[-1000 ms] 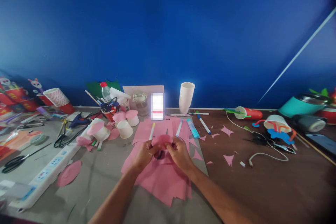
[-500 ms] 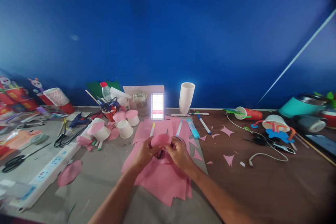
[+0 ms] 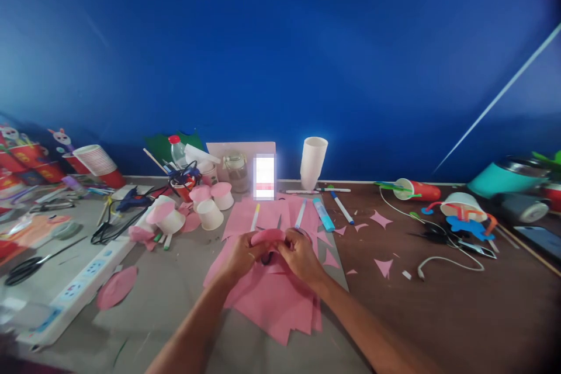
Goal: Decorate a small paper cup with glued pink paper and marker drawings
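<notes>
Your left hand [image 3: 240,255] and right hand [image 3: 302,255] both gripped one pink paper piece [image 3: 267,238]. They hovered over pink sheets [image 3: 272,298] on the tabletop [image 3: 175,304].

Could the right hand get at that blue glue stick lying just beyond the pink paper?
Probably yes: the glue stick lies uncovered just beyond the right hand, though that hand is holding a pink paper piece.

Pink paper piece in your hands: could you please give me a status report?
Both hands, left and right, grip pink paper piece. Held above pink sheets. Nothing blocking.
</notes>
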`<state>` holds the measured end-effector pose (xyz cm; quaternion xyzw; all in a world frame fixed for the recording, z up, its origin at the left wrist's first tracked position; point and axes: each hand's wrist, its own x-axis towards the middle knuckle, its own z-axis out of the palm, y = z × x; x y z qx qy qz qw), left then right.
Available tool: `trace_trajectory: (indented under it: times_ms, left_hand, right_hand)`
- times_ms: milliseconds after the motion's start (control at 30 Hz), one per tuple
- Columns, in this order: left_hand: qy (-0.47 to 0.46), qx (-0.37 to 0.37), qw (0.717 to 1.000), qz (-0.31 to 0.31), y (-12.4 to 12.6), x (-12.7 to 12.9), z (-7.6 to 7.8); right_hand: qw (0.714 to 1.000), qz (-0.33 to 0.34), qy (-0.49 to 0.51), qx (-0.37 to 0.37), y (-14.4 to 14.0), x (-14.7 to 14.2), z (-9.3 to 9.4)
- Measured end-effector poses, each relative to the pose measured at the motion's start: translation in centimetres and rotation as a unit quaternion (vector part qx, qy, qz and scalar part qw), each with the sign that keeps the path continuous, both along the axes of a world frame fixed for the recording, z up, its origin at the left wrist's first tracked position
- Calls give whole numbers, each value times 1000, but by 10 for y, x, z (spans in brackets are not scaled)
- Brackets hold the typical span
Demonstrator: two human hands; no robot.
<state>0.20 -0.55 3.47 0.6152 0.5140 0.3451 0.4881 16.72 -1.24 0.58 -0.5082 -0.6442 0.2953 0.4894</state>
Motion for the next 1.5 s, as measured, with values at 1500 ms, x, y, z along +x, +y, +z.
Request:
trace_trajectory:
  times_ms: [1500]
  left_hand:
    - [-7,115,984,136,30,-23,-32]
  right_hand:
    - [926,-224,-251,168,23,27,-44]
